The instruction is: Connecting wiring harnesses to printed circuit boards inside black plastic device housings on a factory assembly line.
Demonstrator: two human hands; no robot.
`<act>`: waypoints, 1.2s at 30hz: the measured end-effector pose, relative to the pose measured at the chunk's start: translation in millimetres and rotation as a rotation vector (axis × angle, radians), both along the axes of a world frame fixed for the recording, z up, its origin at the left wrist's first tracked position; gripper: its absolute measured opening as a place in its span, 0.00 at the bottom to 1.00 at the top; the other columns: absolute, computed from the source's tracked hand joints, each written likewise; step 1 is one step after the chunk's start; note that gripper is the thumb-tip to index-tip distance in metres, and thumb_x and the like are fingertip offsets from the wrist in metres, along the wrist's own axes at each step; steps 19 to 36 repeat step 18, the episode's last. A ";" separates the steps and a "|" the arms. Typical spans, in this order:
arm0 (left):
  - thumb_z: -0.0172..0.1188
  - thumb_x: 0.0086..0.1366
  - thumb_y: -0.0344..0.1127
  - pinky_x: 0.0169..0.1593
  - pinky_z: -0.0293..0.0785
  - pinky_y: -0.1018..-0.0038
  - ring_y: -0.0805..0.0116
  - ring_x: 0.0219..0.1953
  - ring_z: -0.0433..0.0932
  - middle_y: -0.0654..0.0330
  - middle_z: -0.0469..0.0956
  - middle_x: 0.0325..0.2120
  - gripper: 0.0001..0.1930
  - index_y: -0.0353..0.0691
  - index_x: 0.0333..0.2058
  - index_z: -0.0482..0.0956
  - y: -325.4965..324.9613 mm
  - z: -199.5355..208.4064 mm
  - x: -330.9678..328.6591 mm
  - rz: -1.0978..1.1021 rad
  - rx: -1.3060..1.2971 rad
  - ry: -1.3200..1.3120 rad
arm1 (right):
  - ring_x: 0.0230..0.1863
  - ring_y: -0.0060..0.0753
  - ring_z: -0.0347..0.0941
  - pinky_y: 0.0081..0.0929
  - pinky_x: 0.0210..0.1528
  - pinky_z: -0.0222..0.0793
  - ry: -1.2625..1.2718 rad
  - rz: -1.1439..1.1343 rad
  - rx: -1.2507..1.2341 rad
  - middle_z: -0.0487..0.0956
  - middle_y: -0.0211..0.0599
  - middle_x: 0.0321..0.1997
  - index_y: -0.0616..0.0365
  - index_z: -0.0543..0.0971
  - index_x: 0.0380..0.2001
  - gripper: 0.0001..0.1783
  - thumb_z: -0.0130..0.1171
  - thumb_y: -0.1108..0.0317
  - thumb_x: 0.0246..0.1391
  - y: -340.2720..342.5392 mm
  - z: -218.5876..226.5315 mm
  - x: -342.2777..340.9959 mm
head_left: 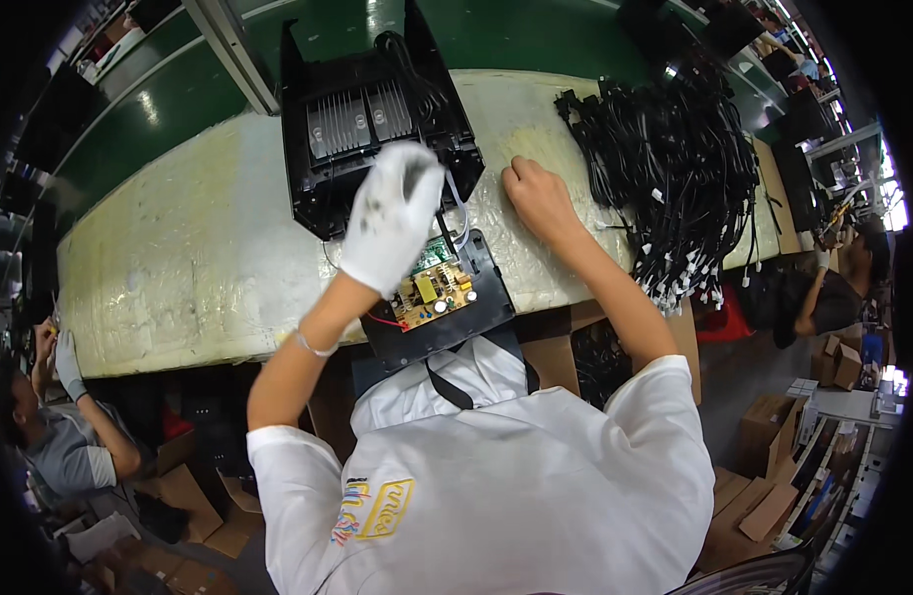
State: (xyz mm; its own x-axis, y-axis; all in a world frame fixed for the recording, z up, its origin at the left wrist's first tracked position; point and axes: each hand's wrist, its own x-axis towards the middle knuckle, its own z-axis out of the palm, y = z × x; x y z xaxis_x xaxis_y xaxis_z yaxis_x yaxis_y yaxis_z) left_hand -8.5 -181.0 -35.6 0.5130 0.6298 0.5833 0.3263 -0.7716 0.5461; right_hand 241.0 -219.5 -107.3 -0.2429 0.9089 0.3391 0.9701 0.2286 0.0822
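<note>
My left hand [392, 213], in a white glove with dark smudges, is over the near edge of an open black housing [318, 193]. Its fingers are curled, and what they hold, if anything, is hidden. Inside the housing sits a finned metal heatsink [360, 121], with a coiled black cable [409, 74] beside it. Below the glove, a tan and green circuit board [435, 295] lies on a black panel [417, 347] at the table's near edge. Pale wires [460, 203] run up from there to the housing. Bare and closed, my right hand [541, 198] rests on the table; its palm side is hidden.
A big heap of black cables with white connectors [665, 178] covers the table's right part. The worn, pale table covering [169, 248] borders a green surface [516, 35]. A metal post [233, 55] rises left of the housing. Other people work at both sides; cardboard boxes [774, 426] stand right.
</note>
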 end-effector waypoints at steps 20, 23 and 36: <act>0.53 0.68 0.35 0.55 0.69 0.74 0.59 0.49 0.77 0.55 0.80 0.46 0.15 0.44 0.52 0.76 27.8 -67.6 4.6 -0.560 -1.282 -0.113 | 0.26 0.15 0.69 0.17 0.29 0.65 1.410 -0.134 -0.077 0.78 0.25 0.30 0.57 0.80 0.39 0.08 0.61 0.67 0.58 -4.6 17.1 9.7; 0.53 0.68 0.35 0.55 0.69 0.74 0.59 0.49 0.77 0.55 0.80 0.46 0.15 0.44 0.52 0.76 27.8 -67.6 4.6 -0.560 -1.282 -0.113 | 0.26 0.15 0.69 0.17 0.29 0.65 1.410 -0.134 -0.077 0.78 0.25 0.30 0.57 0.80 0.39 0.08 0.61 0.67 0.58 -4.6 17.1 9.7; 0.53 0.68 0.35 0.55 0.69 0.74 0.59 0.49 0.77 0.55 0.80 0.46 0.15 0.44 0.52 0.76 27.8 -67.6 4.6 -0.560 -1.282 -0.113 | 0.26 0.15 0.69 0.17 0.29 0.65 1.410 -0.134 -0.077 0.78 0.25 0.30 0.57 0.80 0.39 0.08 0.61 0.67 0.58 -4.6 17.1 9.7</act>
